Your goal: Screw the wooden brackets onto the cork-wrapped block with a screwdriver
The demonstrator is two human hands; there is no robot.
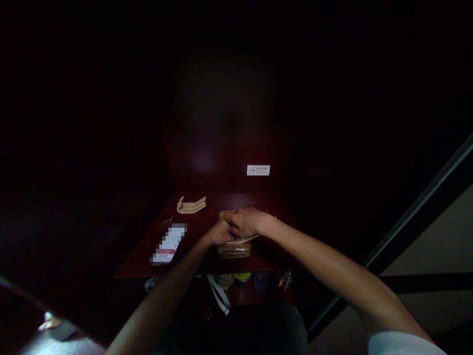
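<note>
A brown package in clear, shiny wrap (234,250) lies near the front edge of the dark red table. Over it are my two hands, close together and touching. The fingers of my left hand (220,232) are closed on a thin, light wooden piece (244,240) that lies across the package. My right hand (247,222) is bent over the same spot with its fingers curled; what they grip is hidden. Stacked wooden pieces shaped like hangers (191,205) rest at the back left of the table.
A blurred-out white phone-like item (170,244) lies at the left, with a small dark metal item (166,221) behind it. A white socket (258,170) is on the back wall. Under the tabletop, a shelf (242,296) holds several items and a hanging white strap (219,295).
</note>
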